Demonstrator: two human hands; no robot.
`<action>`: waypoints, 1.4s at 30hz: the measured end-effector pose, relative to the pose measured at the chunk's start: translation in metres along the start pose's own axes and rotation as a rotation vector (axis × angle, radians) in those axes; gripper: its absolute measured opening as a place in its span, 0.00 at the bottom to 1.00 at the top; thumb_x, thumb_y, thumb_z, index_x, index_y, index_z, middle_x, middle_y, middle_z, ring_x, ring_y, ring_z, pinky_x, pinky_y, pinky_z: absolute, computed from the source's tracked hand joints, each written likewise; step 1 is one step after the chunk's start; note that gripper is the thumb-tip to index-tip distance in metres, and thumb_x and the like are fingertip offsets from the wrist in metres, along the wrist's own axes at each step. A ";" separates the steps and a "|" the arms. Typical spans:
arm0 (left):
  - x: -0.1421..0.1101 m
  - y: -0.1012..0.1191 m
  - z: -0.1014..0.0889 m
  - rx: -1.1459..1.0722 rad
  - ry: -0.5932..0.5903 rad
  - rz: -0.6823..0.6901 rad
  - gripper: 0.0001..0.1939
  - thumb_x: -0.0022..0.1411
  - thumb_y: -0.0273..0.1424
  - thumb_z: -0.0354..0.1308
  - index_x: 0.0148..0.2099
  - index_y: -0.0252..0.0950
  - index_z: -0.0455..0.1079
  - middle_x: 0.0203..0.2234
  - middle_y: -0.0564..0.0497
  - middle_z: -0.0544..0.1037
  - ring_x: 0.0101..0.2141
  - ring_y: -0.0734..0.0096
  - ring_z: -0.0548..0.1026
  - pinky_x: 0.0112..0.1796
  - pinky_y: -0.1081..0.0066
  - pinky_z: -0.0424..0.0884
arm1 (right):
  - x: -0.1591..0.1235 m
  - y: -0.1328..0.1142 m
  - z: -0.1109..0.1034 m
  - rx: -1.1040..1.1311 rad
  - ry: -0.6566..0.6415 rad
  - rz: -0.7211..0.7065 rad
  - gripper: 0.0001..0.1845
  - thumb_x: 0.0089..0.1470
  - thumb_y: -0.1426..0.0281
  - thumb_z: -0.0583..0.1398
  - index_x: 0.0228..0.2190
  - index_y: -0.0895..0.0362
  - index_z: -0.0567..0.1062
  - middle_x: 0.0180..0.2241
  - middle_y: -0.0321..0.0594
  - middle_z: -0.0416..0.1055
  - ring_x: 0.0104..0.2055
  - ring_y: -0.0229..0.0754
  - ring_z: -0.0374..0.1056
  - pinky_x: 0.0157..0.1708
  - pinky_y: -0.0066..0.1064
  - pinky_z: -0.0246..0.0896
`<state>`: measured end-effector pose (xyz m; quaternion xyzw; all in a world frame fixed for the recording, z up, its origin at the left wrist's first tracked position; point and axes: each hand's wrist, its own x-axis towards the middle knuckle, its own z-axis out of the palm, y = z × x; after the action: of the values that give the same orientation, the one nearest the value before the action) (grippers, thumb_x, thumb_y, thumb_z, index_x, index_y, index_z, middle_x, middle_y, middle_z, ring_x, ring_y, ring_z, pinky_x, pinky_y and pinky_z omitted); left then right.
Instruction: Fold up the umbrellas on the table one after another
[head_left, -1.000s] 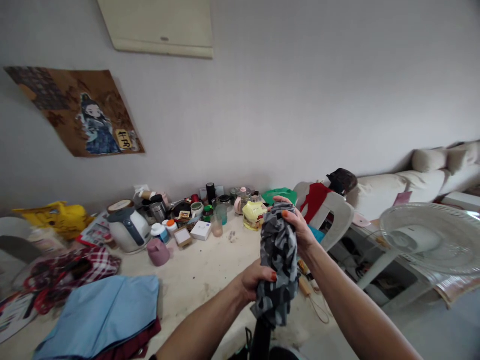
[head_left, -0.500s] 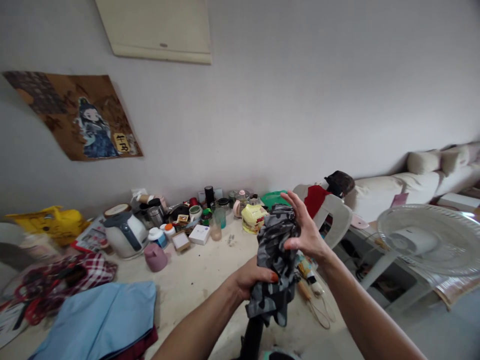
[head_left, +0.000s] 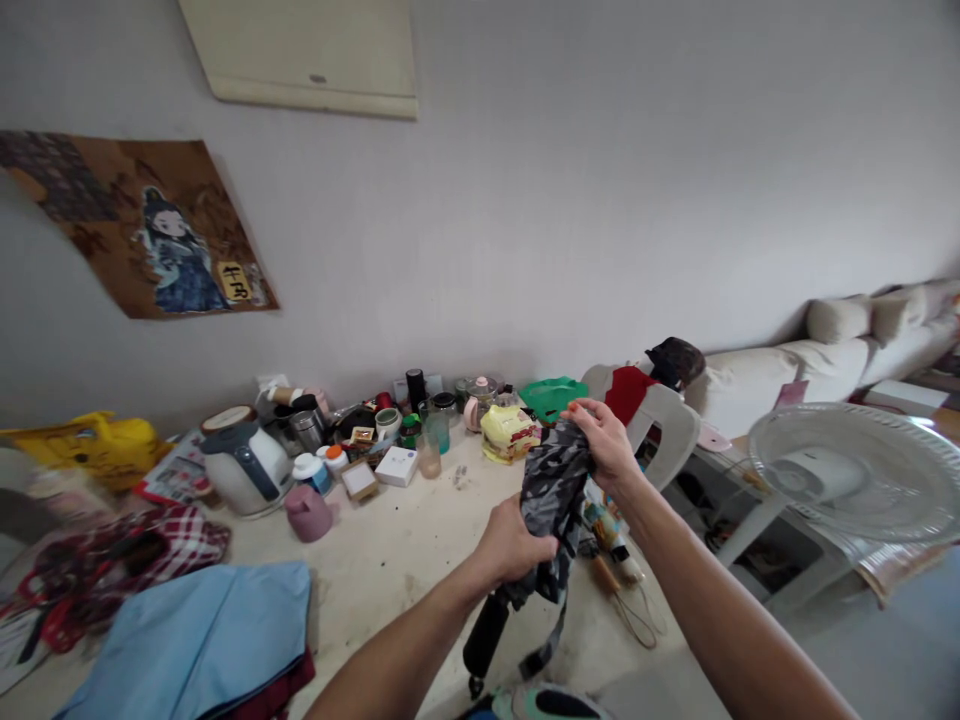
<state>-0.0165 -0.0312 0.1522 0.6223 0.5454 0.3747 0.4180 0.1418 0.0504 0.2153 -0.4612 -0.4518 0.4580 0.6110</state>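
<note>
A folding umbrella with a grey and black camouflage canopy is held up over the table, its black handle pointing down toward me. My left hand wraps round the lower canopy, thumb across the front. Higher up, my right hand pinches the canopy's top edge between thumb and fingers. A strap of the same cloth dangles beside the handle. Behind my right wrist lie other folded umbrellas, one with a wooden handle and a cord loop.
On the cream table stand a kettle, a pink cup, a white box and a yellow packet. Light blue cloth covers the left front. To the right are a white chair and a fan.
My right hand has closed from spread fingers to a pinch on the canopy's top. The canopy looks narrower and smoother, and the handle and hanging strap now show below it.
</note>
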 end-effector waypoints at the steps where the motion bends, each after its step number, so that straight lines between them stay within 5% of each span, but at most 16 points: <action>1: 0.000 -0.001 -0.001 -0.033 0.004 -0.017 0.13 0.39 0.26 0.62 0.33 0.32 0.71 0.24 0.53 0.73 0.26 0.72 0.67 0.27 0.75 0.63 | -0.005 0.003 -0.003 0.061 -0.051 0.009 0.39 0.38 0.51 0.67 0.50 0.53 0.66 0.38 0.43 0.76 0.35 0.46 0.73 0.32 0.34 0.68; 4: -0.002 -0.003 0.001 -0.107 -0.016 -0.082 0.13 0.41 0.27 0.61 0.34 0.32 0.71 0.25 0.51 0.74 0.26 0.69 0.70 0.28 0.72 0.65 | -0.027 0.012 -0.003 -0.008 -0.180 -0.107 0.57 0.32 0.55 0.71 0.61 0.48 0.53 0.54 0.46 0.67 0.50 0.50 0.69 0.48 0.41 0.65; 6: -0.006 -0.003 0.008 -0.027 0.031 -0.075 0.18 0.41 0.29 0.63 0.39 0.32 0.71 0.29 0.46 0.76 0.31 0.61 0.73 0.33 0.68 0.68 | -0.037 0.017 0.005 -0.206 -0.113 -0.242 0.62 0.28 0.61 0.72 0.63 0.50 0.51 0.59 0.47 0.60 0.59 0.53 0.60 0.58 0.46 0.55; 9: -0.012 0.002 0.017 0.246 0.115 -0.061 0.27 0.46 0.35 0.62 0.50 0.29 0.67 0.36 0.36 0.77 0.38 0.47 0.74 0.40 0.57 0.67 | -0.037 0.022 0.018 -0.394 0.134 -0.295 0.55 0.30 0.65 0.70 0.60 0.55 0.57 0.59 0.50 0.58 0.60 0.55 0.56 0.61 0.49 0.49; 13: -0.014 0.007 0.015 0.262 0.024 -0.021 0.32 0.46 0.38 0.64 0.52 0.29 0.64 0.39 0.36 0.75 0.41 0.46 0.73 0.43 0.55 0.66 | -0.027 0.019 0.020 -0.275 0.214 -0.135 0.44 0.32 0.66 0.68 0.54 0.57 0.64 0.46 0.46 0.69 0.46 0.51 0.68 0.49 0.45 0.64; 18: -0.003 -0.011 0.013 -0.553 -0.289 0.070 0.36 0.35 0.30 0.70 0.51 0.33 0.66 0.37 0.46 0.76 0.37 0.61 0.75 0.38 0.66 0.70 | -0.036 0.004 0.017 -0.043 0.072 -0.112 0.42 0.32 0.67 0.68 0.52 0.54 0.65 0.33 0.36 0.72 0.30 0.42 0.68 0.32 0.34 0.68; 22: 0.002 -0.032 0.016 -0.865 -0.669 -0.093 0.26 0.33 0.33 0.71 0.37 0.30 0.69 0.24 0.47 0.76 0.23 0.67 0.75 0.27 0.68 0.71 | -0.046 0.002 0.019 0.052 -0.036 -0.109 0.41 0.32 0.68 0.68 0.52 0.53 0.66 0.31 0.34 0.72 0.26 0.38 0.66 0.28 0.31 0.66; 28: 0.002 -0.022 0.009 -0.776 -0.575 -0.148 0.22 0.33 0.28 0.70 0.33 0.32 0.67 0.18 0.54 0.72 0.15 0.74 0.70 0.17 0.74 0.67 | -0.035 0.005 0.007 0.205 -0.083 -0.054 0.43 0.34 0.62 0.70 0.53 0.51 0.66 0.32 0.36 0.73 0.27 0.41 0.69 0.29 0.33 0.68; 34: -0.005 -0.011 -0.007 -0.915 -0.765 -0.098 0.20 0.35 0.34 0.68 0.31 0.28 0.69 0.21 0.51 0.71 0.18 0.77 0.70 0.19 0.76 0.66 | -0.031 0.022 -0.021 0.219 -0.562 -0.074 0.54 0.33 0.36 0.62 0.57 0.49 0.62 0.47 0.48 0.73 0.46 0.53 0.71 0.40 0.44 0.68; 38: -0.003 -0.014 -0.025 -0.995 -0.776 -0.067 0.21 0.36 0.35 0.68 0.33 0.28 0.69 0.21 0.53 0.68 0.18 0.79 0.67 0.20 0.77 0.64 | -0.060 0.045 -0.023 0.046 -0.823 -0.051 0.48 0.38 0.51 0.68 0.58 0.48 0.59 0.50 0.47 0.70 0.42 0.46 0.72 0.39 0.39 0.67; 42: 0.000 -0.016 -0.039 -0.985 -0.721 -0.065 0.20 0.38 0.37 0.68 0.31 0.29 0.67 0.21 0.54 0.65 0.18 0.81 0.65 0.20 0.78 0.61 | -0.081 0.052 -0.015 -0.245 -0.623 -0.131 0.37 0.48 0.72 0.58 0.59 0.48 0.56 0.48 0.45 0.68 0.25 0.32 0.66 0.26 0.28 0.63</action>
<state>-0.0582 -0.0260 0.1522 0.4263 0.1509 0.3358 0.8263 0.1346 -0.0226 0.1514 -0.3391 -0.6973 0.4789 0.4116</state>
